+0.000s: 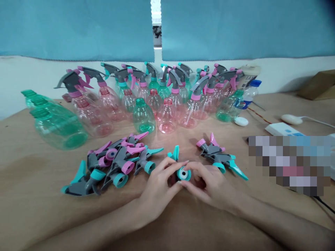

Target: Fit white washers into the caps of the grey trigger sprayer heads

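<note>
Between my two hands is a spray trigger head (184, 173) with a teal collar, its opening turned toward me and a white ring inside it. My left hand (162, 183) is closed around the head's left side, thumb and forefinger at the collar. From the right, my right hand (209, 181) pinches the same collar. The head's teal trigger (174, 152) sticks up beyond my fingers. To the left lies a pile of loose spray heads (117, 160) in grey, pink and teal. A few more spray heads (220, 157) lie just right of my right hand.
Behind stand several clear pink bottles (167, 116) and green bottles (143, 116), many topped with spray heads. Tilted green bottles (57, 125) are at left. At right are a blue-capped bottle (252, 92), a white oval object (241, 121), a white power strip (284, 129) and a blurred-out patch.
</note>
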`<state>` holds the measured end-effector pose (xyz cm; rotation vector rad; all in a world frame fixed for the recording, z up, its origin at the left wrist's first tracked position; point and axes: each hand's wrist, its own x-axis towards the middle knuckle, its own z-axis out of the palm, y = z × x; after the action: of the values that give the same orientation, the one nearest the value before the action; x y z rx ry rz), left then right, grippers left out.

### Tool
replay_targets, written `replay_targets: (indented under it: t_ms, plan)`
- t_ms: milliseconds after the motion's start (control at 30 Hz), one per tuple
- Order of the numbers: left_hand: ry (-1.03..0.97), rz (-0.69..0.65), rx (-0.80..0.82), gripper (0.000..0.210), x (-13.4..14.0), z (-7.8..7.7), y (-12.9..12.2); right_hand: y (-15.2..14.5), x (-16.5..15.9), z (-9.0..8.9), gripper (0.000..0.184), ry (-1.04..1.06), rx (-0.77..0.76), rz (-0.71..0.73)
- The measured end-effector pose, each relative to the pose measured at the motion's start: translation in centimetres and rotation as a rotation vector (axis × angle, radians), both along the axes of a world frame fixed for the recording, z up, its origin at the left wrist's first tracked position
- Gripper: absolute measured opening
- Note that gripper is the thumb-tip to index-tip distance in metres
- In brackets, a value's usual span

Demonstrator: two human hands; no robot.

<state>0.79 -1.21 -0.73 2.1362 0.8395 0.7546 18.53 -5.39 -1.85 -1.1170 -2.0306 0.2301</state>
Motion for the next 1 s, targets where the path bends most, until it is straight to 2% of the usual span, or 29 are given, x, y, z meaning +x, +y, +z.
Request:
replay_targets:
  t_ms: [433, 600, 800, 1000]
  plan:
    - [0.037, -0.041, -0.055, 0.037, 0.23, 0.67, -0.37, 0.02, -0.09, 0.47, 0.011, 0.011, -0.005, 0.049]
    - [0.045, -0.079, -0.047, 0.043, 0.26, 0.65, -0.48, -0.05, -0.27, 0.56, 0.005, 0.0, 0.083, 0.025]
    - [0.046, -0.03, -0.032, 0.039, 0.1, 0.37, -0.22, 0.25, -0.08, 0.3, 0.028, -0.075, 0.11, 0.063]
    - [0.043, -0.015, -0.01, 0.032, 0.09, 0.47, -0.04, 0.61, 0.19, 0.26, 0.028, -0.041, 0.06, 0.04]
